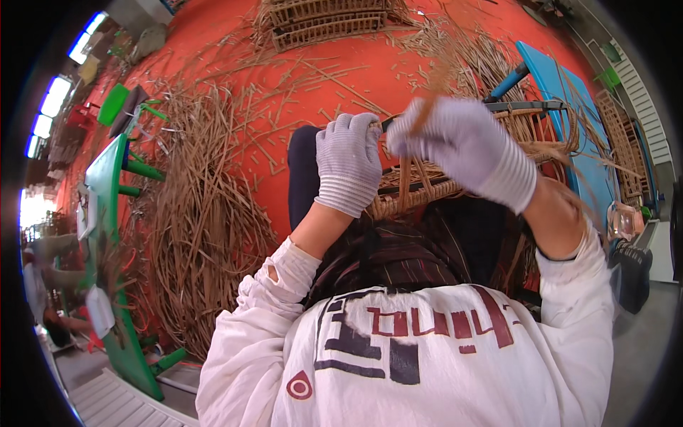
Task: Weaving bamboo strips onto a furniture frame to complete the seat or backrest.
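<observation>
A partly woven brown basket (420, 186) on a dark frame rests between my knees. My left hand (348, 162), in a pale lilac knit glove, is closed at the frame's near-left corner, with its thumb pressed against the fingers. Beside it, my right hand (462, 146), gloved alike and blurred by motion, is closed around a flat brown weaving strip (425, 114). The strip's upper end smears upward. Another strip hangs down over the basket's woven side below the right hand. Part of the dark frame is hidden behind the right hand.
A large heap of dry brown strips (203, 213) lies on the red floor to my left, beside a tipped green table (107, 213). A blue board (562, 107) stands on the right. Stacked woven baskets (327, 21) sit ahead, with cut scraps scattered around.
</observation>
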Tool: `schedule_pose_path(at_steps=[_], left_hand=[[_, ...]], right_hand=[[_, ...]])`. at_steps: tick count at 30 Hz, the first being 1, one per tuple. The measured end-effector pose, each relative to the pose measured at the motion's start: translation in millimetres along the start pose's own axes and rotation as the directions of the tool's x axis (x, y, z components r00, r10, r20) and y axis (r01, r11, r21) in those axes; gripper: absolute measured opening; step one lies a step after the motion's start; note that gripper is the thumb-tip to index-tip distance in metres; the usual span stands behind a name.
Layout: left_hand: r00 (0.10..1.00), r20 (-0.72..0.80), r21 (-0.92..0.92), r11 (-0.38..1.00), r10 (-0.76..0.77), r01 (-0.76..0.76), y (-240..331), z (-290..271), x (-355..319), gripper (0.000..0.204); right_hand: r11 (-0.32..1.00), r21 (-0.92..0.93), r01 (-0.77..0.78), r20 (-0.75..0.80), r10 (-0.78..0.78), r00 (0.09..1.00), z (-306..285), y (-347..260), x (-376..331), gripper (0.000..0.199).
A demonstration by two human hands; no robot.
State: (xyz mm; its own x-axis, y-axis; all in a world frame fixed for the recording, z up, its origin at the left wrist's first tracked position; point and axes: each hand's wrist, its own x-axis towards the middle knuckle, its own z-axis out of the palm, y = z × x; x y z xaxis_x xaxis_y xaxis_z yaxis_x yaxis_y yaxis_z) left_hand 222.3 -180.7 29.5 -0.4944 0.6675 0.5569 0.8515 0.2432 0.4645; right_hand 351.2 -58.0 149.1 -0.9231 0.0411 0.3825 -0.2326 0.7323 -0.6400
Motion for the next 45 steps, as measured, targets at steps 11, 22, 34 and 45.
schedule_pose_path(at_steps=[11,22,34,45], left_hand=[[0.998,-0.015,-0.080,0.995,0.054,-0.055,17,-13,-16,0.023],[0.993,-0.048,-0.248,0.964,-0.110,0.095,16,-15,-35,0.035],[0.993,-0.060,-0.287,0.955,-0.097,0.075,22,-15,-41,0.041],[0.993,-0.043,-0.283,0.955,-0.106,0.089,18,-20,-34,0.041]], right_hand=[[0.852,-0.242,-0.464,0.375,0.523,0.765,2,67,84,0.040],[0.897,0.134,-0.421,0.173,0.397,0.901,-5,45,48,0.027],[0.885,0.213,-0.413,0.189,0.378,0.906,-15,34,38,0.030],[0.891,-0.094,-0.445,0.307,0.451,0.838,23,99,78,0.039]])
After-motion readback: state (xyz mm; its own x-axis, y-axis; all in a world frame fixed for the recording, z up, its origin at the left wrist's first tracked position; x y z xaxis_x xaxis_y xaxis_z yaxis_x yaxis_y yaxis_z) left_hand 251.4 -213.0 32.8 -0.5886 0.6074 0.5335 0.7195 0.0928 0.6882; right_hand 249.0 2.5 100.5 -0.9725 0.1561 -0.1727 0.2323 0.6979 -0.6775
